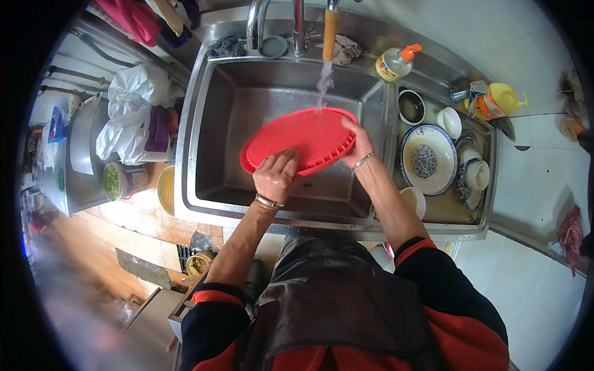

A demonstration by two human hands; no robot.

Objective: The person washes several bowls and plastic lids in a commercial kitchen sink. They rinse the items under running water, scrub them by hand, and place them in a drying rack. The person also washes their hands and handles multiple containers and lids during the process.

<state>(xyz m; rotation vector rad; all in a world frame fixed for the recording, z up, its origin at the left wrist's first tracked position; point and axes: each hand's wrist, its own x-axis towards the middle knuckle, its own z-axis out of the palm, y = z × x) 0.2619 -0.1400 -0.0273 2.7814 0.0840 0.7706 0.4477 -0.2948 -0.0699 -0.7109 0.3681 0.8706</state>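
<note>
Over the large steel sink basin, a red oval plastic tray with a notched rim is held tilted. Water falls from a faucet with a tan sleeve onto the tray's far edge. My right hand grips the tray at its right end, thumb on top and the other fingers hidden beneath. My left hand presses on the near side of the tray with its fingers curled in. Whatever those fingers may hold is hidden.
Right of the basin, a second compartment holds a patterned bowl, small white cups and stacked dishes. A pump bottle and a yellow bottle stand along the ledge. A dark scrubber lies behind the basin. White plastic bags sit at the left.
</note>
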